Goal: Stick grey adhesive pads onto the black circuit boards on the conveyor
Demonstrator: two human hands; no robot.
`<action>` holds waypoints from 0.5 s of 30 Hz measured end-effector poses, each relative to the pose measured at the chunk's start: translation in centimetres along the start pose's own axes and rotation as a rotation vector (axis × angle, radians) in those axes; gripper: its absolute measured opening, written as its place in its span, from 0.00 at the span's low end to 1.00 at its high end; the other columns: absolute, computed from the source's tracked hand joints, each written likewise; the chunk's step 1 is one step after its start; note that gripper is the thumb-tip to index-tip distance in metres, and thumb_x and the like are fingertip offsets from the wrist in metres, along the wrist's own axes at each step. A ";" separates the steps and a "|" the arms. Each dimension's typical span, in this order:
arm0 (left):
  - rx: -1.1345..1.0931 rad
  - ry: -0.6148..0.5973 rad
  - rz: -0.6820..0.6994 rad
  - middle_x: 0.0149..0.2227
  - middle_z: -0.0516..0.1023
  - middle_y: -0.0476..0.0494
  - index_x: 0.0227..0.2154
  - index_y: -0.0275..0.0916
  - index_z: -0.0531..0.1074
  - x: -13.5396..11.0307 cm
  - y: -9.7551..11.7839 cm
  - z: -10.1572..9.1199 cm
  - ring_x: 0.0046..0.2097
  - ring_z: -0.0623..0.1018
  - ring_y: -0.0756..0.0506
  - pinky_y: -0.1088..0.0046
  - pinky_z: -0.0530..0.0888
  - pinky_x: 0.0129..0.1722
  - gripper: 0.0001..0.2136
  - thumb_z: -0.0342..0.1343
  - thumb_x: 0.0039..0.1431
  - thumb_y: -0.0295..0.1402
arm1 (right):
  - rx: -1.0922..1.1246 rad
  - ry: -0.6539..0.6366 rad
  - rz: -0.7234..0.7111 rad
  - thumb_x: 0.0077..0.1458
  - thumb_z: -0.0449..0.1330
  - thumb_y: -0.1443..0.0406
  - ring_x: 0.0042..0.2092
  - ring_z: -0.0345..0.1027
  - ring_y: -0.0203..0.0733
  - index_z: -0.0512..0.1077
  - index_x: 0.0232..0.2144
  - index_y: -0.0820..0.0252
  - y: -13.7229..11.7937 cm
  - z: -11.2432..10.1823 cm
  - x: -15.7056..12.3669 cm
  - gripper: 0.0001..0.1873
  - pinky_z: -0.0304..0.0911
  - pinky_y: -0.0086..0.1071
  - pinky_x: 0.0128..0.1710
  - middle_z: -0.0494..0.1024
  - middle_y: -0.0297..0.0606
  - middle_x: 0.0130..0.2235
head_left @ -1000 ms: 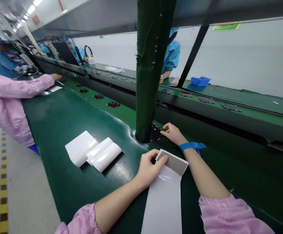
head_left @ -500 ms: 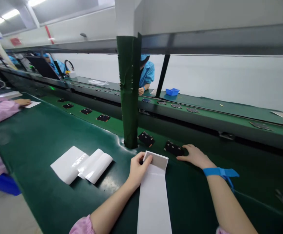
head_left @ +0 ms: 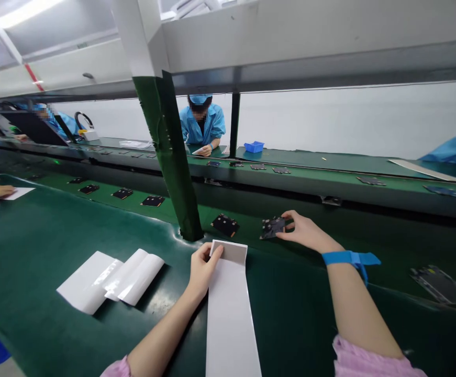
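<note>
My left hand [head_left: 203, 268] pinches the folded top end of a long white strip of sheet [head_left: 230, 314], whose lower part runs down out of view. A grey face shows on the folded end. My right hand [head_left: 308, 230], with a blue strap on its wrist, grips the right edge of a dark circuit board [head_left: 271, 227] between thumb and fingers over the green conveyor belt. Left of it another black board [head_left: 225, 224] lies on the belt, near the foot of the post. Curled glossy white sheets [head_left: 110, 280] rest on the table to the left of my left hand.
A green-wrapped post [head_left: 168, 157] rises between table and belt. Several boards [head_left: 152, 201] lie along the belt, and one [head_left: 443, 285] at far right. Across stand a co-worker in blue [head_left: 203, 125] and a blue tray [head_left: 254, 147]. Another person's hand [head_left: 0, 191] is at far left.
My right hand has taken hold of the dark board, which is now tilted up with its face turned. The view has swung right; my left hand still grips the white strip.
</note>
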State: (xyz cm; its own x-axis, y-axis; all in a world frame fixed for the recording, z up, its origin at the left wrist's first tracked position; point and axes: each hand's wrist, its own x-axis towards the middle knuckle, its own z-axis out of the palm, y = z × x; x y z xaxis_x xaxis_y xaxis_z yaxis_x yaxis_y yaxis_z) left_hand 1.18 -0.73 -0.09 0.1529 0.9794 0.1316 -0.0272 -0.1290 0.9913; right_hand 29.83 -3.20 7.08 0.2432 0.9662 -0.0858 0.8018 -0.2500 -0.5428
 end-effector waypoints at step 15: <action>0.009 0.032 -0.005 0.23 0.73 0.48 0.24 0.35 0.75 0.1 0.0 0.1 0.27 0.70 0.50 0.77 0.66 0.26 0.14 0.61 0.47 0.44 | -0.329 -0.060 0.126 0.58 0.57 0.57 0.51 0.68 0.55 0.65 0.52 0.67 -1.7 3.0 1.1 0.24 0.64 0.37 0.42 0.71 0.54 0.52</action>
State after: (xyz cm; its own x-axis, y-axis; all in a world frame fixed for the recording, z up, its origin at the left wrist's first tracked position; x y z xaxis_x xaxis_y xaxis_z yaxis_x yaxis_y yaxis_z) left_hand 1.29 -0.64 -0.03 0.1217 0.9845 0.1266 -0.0175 -0.1254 0.9919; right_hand 27.15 -1.51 5.39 0.3267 0.9260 -0.1890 0.9028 -0.3650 -0.2275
